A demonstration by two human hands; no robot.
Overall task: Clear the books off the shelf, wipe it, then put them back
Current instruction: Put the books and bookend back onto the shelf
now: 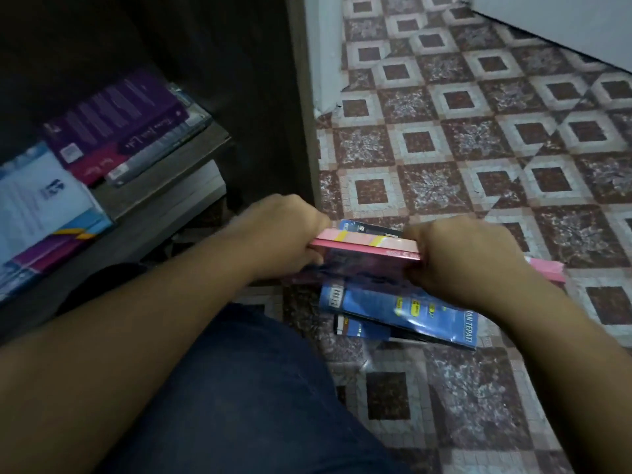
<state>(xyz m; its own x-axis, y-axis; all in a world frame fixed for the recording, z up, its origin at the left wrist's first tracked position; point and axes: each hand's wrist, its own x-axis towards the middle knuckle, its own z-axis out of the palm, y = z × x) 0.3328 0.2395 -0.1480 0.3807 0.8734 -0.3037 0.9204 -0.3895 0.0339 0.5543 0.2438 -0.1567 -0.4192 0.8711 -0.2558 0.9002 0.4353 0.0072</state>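
Stack (369,247): long axis runs from hand to hand.
Left hand (284,230): curled round the left end.
Right hand (458,254): grasps the right end.
Shelf (143,234): to the left, nearer the left hand.

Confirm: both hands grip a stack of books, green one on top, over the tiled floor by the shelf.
Not green: the head view shows the top book is pink; the left hand and right hand do grip the stack over the tiled floor beside the shelf.
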